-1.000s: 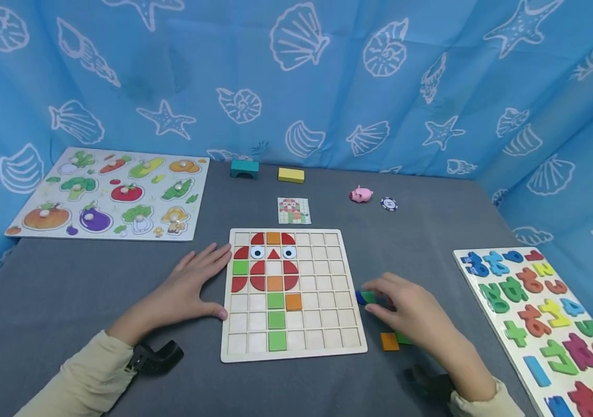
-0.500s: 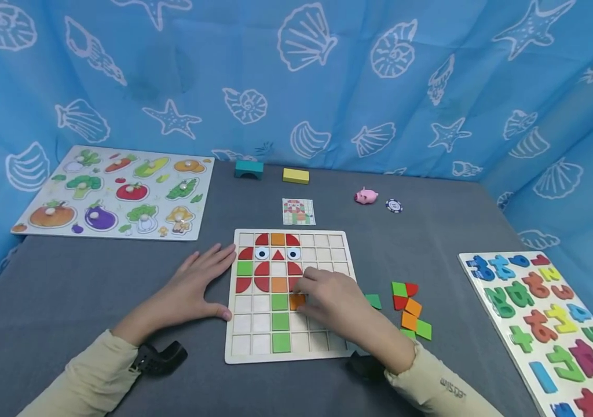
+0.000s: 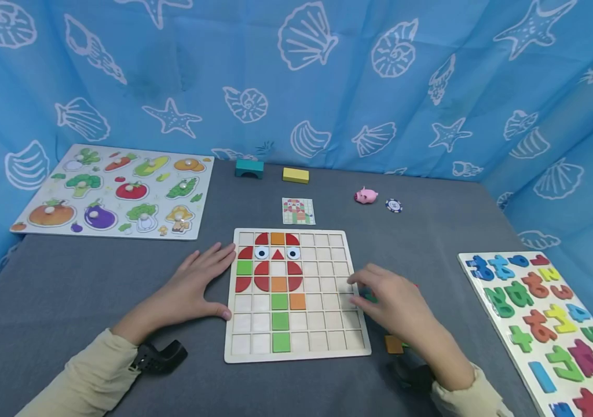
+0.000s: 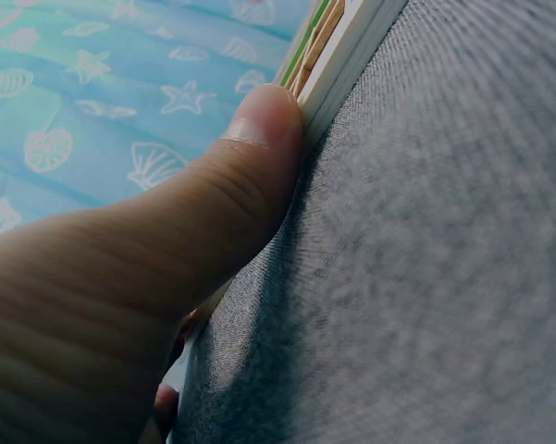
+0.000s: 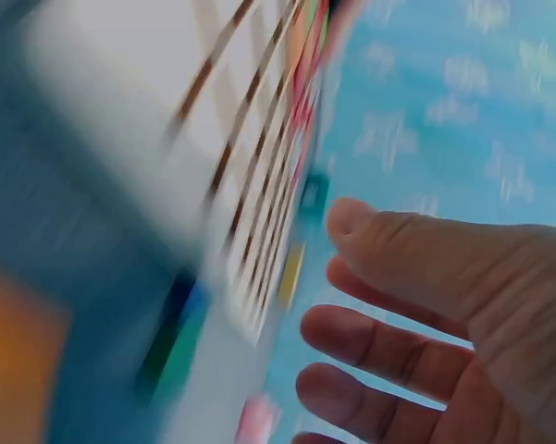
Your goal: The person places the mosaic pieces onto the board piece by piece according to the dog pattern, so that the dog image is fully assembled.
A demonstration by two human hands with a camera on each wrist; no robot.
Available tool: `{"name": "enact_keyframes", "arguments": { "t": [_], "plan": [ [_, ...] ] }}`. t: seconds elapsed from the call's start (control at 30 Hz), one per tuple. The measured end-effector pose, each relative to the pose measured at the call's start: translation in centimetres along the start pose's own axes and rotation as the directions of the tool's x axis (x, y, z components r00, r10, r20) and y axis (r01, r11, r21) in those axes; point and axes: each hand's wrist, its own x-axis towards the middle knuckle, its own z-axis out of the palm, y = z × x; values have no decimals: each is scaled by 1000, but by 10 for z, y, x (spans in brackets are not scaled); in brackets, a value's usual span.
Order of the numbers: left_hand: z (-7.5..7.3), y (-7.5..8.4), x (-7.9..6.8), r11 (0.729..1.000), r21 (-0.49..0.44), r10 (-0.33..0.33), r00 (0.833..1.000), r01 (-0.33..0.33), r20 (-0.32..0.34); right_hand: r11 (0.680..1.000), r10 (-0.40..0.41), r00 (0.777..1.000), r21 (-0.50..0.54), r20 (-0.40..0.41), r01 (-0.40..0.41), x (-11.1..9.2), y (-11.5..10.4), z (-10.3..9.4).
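A wooden grid board (image 3: 296,358) lies on the grey cloth with red, green and orange tiles and two eye discs set in it. An orange tile (image 3: 297,301) sits flat in a cell beside a green tile (image 3: 279,302). My left hand (image 3: 192,286) rests at the board's left edge, fingers spread, the thumb (image 4: 264,120) touching its side in the left wrist view. Over the board's right edge hovers my right hand (image 3: 395,301), loosely bent, with nothing between thumb and fingers in the blurred right wrist view. It mostly hides the loose tiles; one orange tile (image 3: 394,344) shows below it.
Behind the board lie a small pattern card (image 3: 299,211), a teal arch block (image 3: 249,168), a yellow block (image 3: 295,175), a pink pig (image 3: 366,196) and a poker chip (image 3: 394,205). A vegetable puzzle (image 3: 114,194) stands left, a number puzzle (image 3: 546,324) right.
My right hand moved from the loose tiles to the orange tile on the board, then back to the right. That tile now sits squarer in its cell. The left hand stayed at the board.
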Motion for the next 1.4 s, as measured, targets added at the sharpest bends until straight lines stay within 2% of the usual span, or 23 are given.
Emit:
{"name": "enact_keyframes", "arguments": {
  "t": [0.07,0.17,0.27,0.4,0.53,0.73,0.83,0.9,1.0,1.1,1.2,1.3,1.4],
  "plan": [
    [1,0,0,1000,-3,9,1000,-9,-8,995,101,995,-17,16,-100,-15,18,-3],
    [2,0,1,1000,-7,23,1000,-23,-19,969,245,967,-42,70,-242,-33,41,-5],
    [2,-2,1,1000,-8,16,1000,-16,-12,945,325,940,-74,105,-319,-45,57,-4],
    [3,-3,1,1000,-5,6,1000,-6,1,930,362,925,-108,111,-351,-49,68,-3],
    [4,-5,-1,1000,-10,-4,1000,4,-4,922,380,916,-134,129,-363,-43,72,-5],
    [3,-4,-1,1000,-9,-6,1000,6,-4,922,382,904,-140,190,-361,-45,75,-8],
    [2,-3,0,1000,-8,-5,1000,5,-1,923,382,903,-134,195,-361,-46,71,-10],
    [1,-3,0,1000,-9,-6,1000,6,3,929,367,913,-129,177,-348,-45,65,-12],
    [0,-2,0,1000,-12,-10,1000,10,8,948,310,941,-115,133,-296,-39,50,-13],
    [0,-2,0,1000,-13,-14,1000,14,9,975,208,975,-98,80,-200,-30,30,-11],
    [0,-2,0,1000,-7,-16,1000,16,11,993,80,996,-86,39,-76,-19,8,-7],
    [0,-1,0,1000,-2,-18,1000,18,11,996,-51,999,-73,19,52,-9,-11,-2],
    [0,-1,-1,1000,-4,-18,1000,18,10,986,-155,987,-53,31,156,-2,-28,4]
  ]
}}
